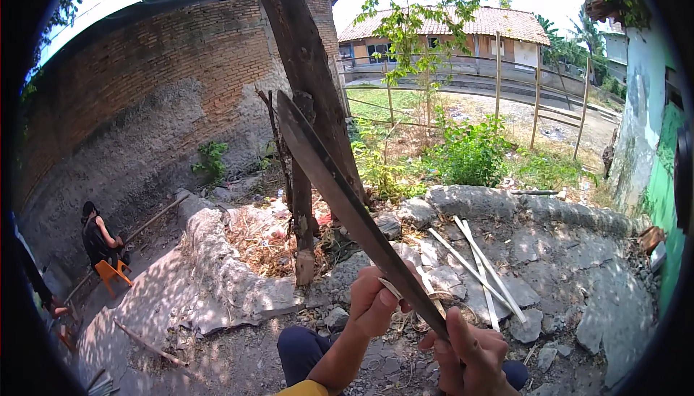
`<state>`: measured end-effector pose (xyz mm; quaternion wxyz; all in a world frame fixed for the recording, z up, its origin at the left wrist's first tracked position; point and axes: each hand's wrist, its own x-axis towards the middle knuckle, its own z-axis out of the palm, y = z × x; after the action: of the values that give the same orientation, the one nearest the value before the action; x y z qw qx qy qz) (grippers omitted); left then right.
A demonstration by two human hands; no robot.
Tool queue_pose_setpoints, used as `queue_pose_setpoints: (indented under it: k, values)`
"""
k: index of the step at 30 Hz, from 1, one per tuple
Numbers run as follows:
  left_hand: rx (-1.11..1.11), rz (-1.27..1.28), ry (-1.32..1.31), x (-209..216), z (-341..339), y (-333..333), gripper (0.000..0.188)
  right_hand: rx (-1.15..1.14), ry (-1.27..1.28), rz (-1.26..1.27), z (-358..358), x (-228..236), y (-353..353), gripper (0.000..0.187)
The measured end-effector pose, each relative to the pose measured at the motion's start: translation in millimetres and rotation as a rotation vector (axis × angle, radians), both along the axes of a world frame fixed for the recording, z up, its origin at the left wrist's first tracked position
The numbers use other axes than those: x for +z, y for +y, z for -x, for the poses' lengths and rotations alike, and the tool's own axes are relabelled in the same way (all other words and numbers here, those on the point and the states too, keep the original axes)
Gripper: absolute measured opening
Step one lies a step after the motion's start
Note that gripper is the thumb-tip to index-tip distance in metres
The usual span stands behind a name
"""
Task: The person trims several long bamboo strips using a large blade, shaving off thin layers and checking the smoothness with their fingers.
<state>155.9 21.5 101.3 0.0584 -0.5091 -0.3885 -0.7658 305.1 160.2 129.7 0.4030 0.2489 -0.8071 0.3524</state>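
Note:
A long machete (340, 197) rises from lower right to upper left across the middle, its dark, worn blade pointing toward the tree. My right hand (473, 352) is closed at the blade's lower end; the handle is hidden by the fingers. Just left of it, my left hand (372, 305) is closed in a pinch on a thin pale strip (390, 289), which looks like split bamboo. The strip's end pokes out above the thumb, close beside the blade. Whether strip and blade touch, I cannot tell. Several long pale strips (481, 273) lie crossed on the ground beyond my hands.
A leaning tree trunk (307, 56) stands ahead, with a cut stump-like stem (303, 244) by it. Broken concrete slabs (564, 251) cover the ground. At left, a person in black (97, 233) sits on an orange chair (113, 274) near a brick wall (159, 70).

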Motion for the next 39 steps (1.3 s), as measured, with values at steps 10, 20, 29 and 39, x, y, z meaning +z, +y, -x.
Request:
queue_pose_setpoints:
  k: [10,20,29,39]
  values:
    - [-0.007,-0.004,0.054,-3.3,5.7,0.4,0.051,0.013,-0.005,-0.011,0.8,-1.8,-0.9,0.054]
    - [0.027,-0.008,0.166,7.3,9.9,11.6,0.049,0.011,0.060,-0.036,15.1,-12.4,3.6,0.070]
    - [0.095,-0.043,0.158,13.0,5.5,12.5,0.041,0.013,0.020,-0.006,16.0,-11.2,5.7,0.074]
    - [0.006,0.058,0.152,19.6,12.3,2.5,0.044,-0.027,0.095,-0.154,20.8,0.1,21.1,0.072]
